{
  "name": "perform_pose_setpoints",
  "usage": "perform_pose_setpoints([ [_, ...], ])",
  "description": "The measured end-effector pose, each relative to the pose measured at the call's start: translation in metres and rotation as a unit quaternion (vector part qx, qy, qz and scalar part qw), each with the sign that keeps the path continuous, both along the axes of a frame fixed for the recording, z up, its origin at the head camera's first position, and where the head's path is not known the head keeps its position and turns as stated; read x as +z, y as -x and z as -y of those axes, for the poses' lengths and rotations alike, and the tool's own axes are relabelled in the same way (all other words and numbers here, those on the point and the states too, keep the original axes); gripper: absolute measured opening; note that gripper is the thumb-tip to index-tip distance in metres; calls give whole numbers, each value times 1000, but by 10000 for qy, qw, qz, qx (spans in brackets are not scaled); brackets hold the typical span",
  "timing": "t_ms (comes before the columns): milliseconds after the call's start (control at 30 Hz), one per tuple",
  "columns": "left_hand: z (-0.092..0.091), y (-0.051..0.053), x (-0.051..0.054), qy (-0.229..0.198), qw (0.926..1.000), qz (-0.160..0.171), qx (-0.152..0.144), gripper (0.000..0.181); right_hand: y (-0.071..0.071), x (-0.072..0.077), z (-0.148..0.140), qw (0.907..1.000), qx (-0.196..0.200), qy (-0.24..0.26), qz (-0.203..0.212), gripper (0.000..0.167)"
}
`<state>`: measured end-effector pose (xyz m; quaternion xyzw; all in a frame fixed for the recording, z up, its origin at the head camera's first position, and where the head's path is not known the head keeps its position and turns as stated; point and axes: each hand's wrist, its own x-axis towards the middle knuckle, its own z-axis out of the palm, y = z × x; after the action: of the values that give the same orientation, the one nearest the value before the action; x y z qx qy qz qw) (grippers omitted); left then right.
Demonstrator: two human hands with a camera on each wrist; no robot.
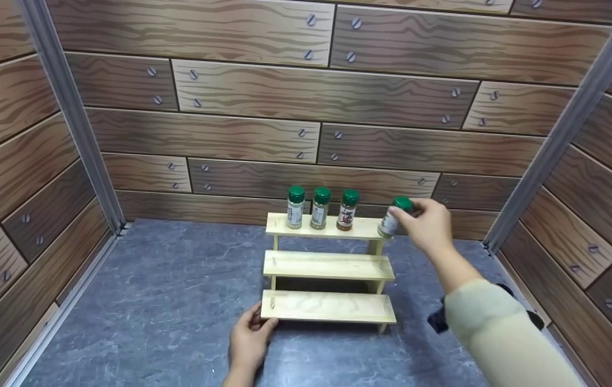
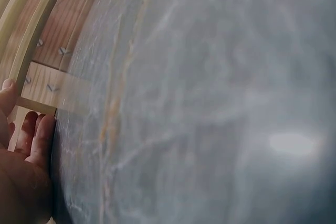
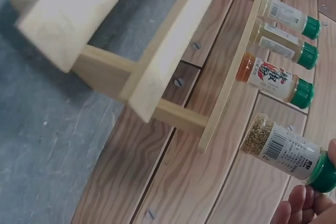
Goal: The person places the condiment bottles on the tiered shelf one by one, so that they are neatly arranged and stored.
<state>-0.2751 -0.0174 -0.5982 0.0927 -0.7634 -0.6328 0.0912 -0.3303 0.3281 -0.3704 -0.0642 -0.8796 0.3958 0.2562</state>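
Note:
A three-tier wooden shelf rack (image 1: 327, 307) stands on the floor surface. My left hand (image 1: 249, 339) holds the left end of its lowest tier, thumb at the front edge; in the left wrist view the fingers (image 2: 43, 140) reach beside the rack's leg. My right hand (image 1: 430, 224) pinches a spice jar (image 1: 389, 224) near its green cap, at the right end of the top tier. That jar leans slightly and holds brownish grains, with a white barcode label (image 3: 291, 153) facing the right wrist camera. Whether its base touches the tier I cannot tell.
Three more green-capped spice jars stand upright in a row on the top tier: a left one (image 1: 295, 208), a middle one (image 1: 319, 209) and a reddish one (image 1: 346, 211). Wood-patterned panels (image 1: 252, 134) enclose the grey marbled surface (image 1: 177, 301) at back and sides.

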Motion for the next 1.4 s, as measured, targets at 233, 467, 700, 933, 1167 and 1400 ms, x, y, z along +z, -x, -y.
perform_pose_setpoints([
  [233, 0, 3, 1, 39, 10000, 13, 87, 57, 31, 4, 18, 9988, 158, -89, 459, 54],
  [467, 0, 1, -2, -79, 9995, -302, -15, 56, 45, 3, 22, 9966, 195, -337, 733, 59],
  [700, -1, 1, -2, -82, 9995, -288, -52, 56, 52, -1, 22, 9947, 171, -499, 879, 65],
  [933, 1, 2, -4, -163, 9993, -335, -22, 57, 53, -1, 26, 9935, 164, -673, 906, 67],
  [1167, -3, 3, -5, -133, 9999, -29, -14, 56, 31, -1, 7, 9883, -29, -1357, 694, 85],
  [1400, -2, 3, -6, -58, 9998, -172, 56, 57, 9, 0, -41, 9880, -458, -1466, -163, 55],
])
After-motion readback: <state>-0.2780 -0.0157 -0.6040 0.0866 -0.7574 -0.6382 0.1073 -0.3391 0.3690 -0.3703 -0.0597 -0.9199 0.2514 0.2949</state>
